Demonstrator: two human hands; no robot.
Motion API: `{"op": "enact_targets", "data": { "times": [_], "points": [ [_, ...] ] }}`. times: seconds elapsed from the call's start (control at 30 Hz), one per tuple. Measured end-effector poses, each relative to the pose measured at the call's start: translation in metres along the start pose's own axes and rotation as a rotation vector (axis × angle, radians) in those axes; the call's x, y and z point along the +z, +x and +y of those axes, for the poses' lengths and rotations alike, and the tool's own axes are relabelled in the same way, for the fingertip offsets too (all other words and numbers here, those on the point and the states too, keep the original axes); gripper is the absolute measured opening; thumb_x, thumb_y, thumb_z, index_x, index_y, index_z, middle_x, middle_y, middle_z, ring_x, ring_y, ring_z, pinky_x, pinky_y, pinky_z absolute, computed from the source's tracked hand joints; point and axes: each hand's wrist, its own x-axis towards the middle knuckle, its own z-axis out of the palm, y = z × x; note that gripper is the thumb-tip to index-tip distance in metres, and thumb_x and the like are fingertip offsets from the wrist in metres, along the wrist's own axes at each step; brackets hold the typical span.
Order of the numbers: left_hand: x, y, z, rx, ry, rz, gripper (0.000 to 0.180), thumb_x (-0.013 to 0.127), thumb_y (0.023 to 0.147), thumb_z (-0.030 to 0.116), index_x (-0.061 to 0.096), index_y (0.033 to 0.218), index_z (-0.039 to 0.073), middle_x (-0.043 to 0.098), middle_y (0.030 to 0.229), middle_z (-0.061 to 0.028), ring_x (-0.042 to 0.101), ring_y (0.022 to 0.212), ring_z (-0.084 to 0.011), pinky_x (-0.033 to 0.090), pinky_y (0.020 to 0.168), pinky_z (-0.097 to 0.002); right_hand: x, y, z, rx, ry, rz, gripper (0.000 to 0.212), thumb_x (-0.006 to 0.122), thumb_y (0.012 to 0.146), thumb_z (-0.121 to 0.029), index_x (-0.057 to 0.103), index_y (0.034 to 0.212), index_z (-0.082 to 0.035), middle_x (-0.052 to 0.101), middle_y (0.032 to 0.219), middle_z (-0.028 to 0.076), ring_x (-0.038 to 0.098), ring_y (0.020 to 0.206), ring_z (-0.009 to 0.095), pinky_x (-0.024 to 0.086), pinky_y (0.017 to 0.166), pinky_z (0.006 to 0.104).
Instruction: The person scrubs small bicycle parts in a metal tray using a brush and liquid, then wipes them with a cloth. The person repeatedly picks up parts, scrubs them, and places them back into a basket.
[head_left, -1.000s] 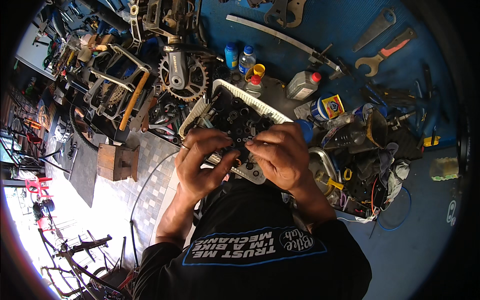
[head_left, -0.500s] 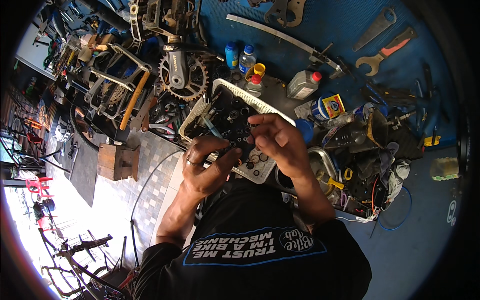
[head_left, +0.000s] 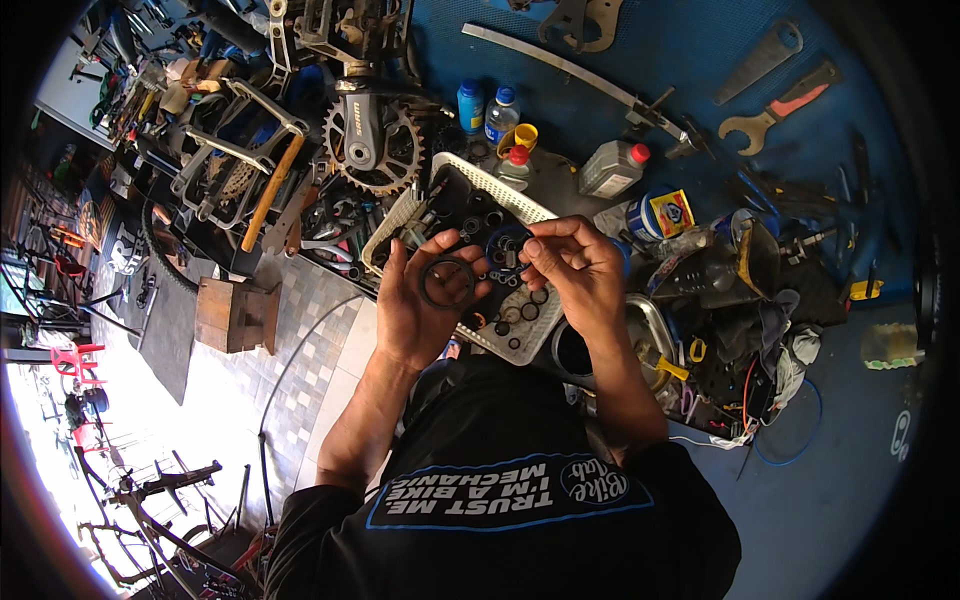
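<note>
My left hand (head_left: 408, 318) is turned palm up with the fingers partly curled, and a black ring (head_left: 446, 306) rests across its fingers and palm. Thumb and fingertips of my right hand (head_left: 580, 270) pinch the edge of a thin dark ring (head_left: 488, 252), held over the basket. Its exact kind is unclear. Beneath both hands stands a cream plastic basket (head_left: 515, 350) of small parts. Several loose rings (head_left: 513, 314) lie in its near right part, with dark cylindrical parts and small metal pieces farther back.
A bicycle crank with a chainring (head_left: 372, 145) stands behind the basket. Bottles (head_left: 503, 115) and a grey container with a red cap (head_left: 614, 170) are at the back. A wooden-handled hammer (head_left: 270, 198) lies left. A metal bowl (head_left: 655, 340) sits right, beside cloths.
My left hand has turned from a pinch to palm up, with the black ring now showing on it. My right hand now holds a thin dark ring above the basket.
</note>
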Motion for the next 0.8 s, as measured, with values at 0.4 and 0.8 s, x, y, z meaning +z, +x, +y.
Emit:
{"op": "enact_targets", "data": {
  "times": [0.4,0.8],
  "points": [
    [-0.03,0.014,-0.017,0.024,0.398,0.098,0.03,0.059,0.107,0.028,0.057,0.127,0.005,0.061,0.115,-0.0081,0.064,0.111,-0.0253,0.049,0.11,-0.0545,-0.008,-0.002,0.002,-0.045,-0.005,-0.026,0.014,0.07,0.099,-0.006,0.066,0.111,0.0,0.07,0.087,0.003,0.068,0.072,0.007,0.056,0.062,0.0211],
    [-0.043,0.033,-0.028,-0.184,0.26,0.312,0.064,0.045,0.107,0.056,0.049,0.133,-0.002,0.065,0.116,-0.0182,0.068,0.108,-0.0337,0.057,0.098,-0.0557,0.0,-0.006,0.058,0.018,-0.232,-0.124,0.016,0.073,0.097,-0.012,0.068,0.107,-0.001,0.07,0.091,0.003,0.064,0.076,0.006,0.052,0.069,0.0227]
  ]
}}
